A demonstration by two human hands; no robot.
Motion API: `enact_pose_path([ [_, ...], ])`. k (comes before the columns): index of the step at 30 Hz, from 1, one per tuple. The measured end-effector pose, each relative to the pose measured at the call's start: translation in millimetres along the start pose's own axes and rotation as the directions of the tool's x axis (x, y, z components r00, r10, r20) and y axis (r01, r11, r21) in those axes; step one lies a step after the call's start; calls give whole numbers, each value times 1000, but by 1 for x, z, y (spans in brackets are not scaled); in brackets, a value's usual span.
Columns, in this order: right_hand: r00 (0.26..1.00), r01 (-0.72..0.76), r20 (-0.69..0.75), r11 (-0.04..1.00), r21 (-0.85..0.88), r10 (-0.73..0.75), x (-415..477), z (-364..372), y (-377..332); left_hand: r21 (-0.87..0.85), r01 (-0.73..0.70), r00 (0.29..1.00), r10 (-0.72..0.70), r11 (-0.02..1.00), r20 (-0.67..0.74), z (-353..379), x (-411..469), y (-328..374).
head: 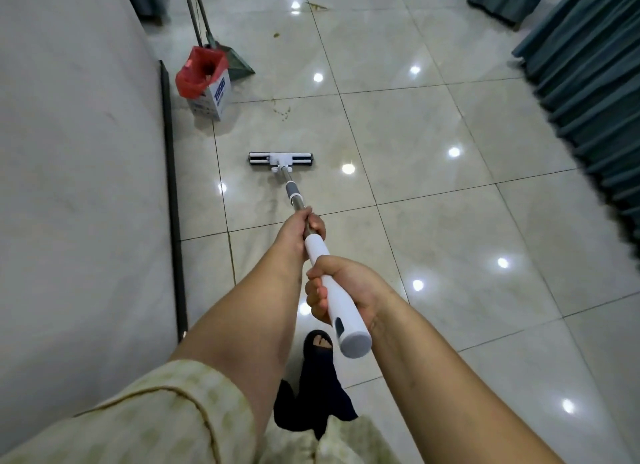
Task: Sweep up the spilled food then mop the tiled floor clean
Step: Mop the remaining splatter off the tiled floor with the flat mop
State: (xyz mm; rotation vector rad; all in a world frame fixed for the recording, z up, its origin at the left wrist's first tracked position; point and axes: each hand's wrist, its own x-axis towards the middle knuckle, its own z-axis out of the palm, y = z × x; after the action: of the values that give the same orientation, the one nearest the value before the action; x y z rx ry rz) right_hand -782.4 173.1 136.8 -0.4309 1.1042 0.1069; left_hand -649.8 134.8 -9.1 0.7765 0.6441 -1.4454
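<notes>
— What does the head view show of the hands?
— Both arms reach forward; the left hand (300, 229) wraps the flat mop's (281, 159) metal pole, the right hand (349, 290) clamps its white grip nearer the body.

— And the mop head?
— Flat on the tiled floor (433, 221), near the wall (76, 152); food specks (282, 112) lie beyond it, by the red-lined box (204, 82) and green dustpan (239, 61).

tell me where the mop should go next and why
Probably push the mop head forward toward the brownish specks on the tile just ahead, beside the red-lined box. Both hands, the left hand lower and the right hand on the white grip, already hold the mop handle, and the head lies flat just short of those marks.
</notes>
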Motion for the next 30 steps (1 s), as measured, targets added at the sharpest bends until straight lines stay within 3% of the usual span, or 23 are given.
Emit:
enact_pose_path([
  [5,999,-36,-8,999,37,36,23,-14,-43,40,25,999,-24,999,-22,29,42,18],
  [15,997,-81,-2,991,108,82,78,27,-180,376,26,977,57,926,-206,130,107,126],
  [21,992,-99,-69,992,73,104,141,95,-253,465,22,978,78,885,-194,161,150,227],
  [30,998,-6,-56,974,225,19,247,241,-390,521,100,984,-7,847,-178,222,226,434],
])
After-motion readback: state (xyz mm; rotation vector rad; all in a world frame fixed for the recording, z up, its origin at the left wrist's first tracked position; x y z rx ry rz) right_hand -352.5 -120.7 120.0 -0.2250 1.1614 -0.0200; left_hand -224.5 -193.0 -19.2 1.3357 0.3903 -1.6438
